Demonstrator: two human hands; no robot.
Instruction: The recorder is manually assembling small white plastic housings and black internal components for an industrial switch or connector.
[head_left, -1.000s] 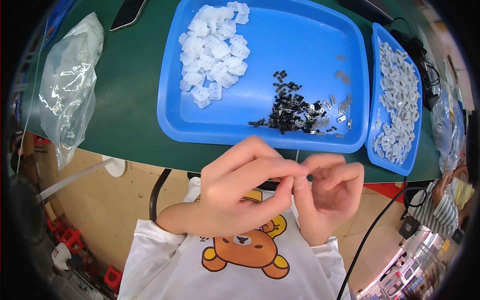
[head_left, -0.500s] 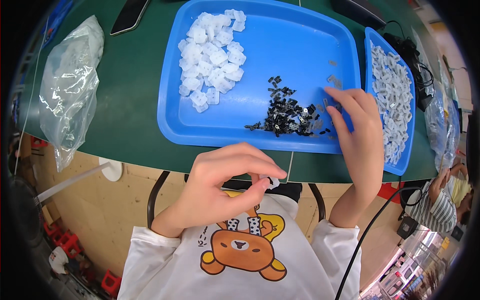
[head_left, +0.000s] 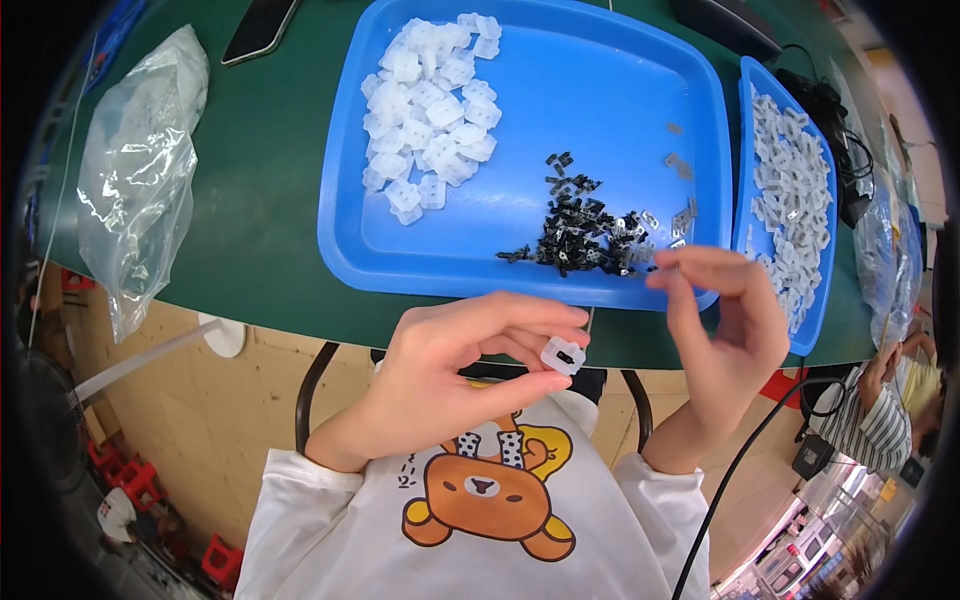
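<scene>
Between the thumb and fingers of my left hand is a small translucent white plastic housing with a black part set in its middle. My right hand is closed in a pinch over the near right edge of the large blue tray; a small metal piece, mostly hidden, appears to be between the fingertips. Just left of that pinch lies a pile of tiny black parts. Several loose flat metal pieces lie beyond my right hand. White plastic housings are heaped at the tray's left side.
On the right, a smaller blue tray holds many small whitish parts. A clear plastic bag lies on the green table at the left, near a phone. A black cable hangs by my right arm.
My right hand has drawn back from the metal pieces toward me, its fingertips still pinched. My left hand has turned the housing so that its black middle shows.
</scene>
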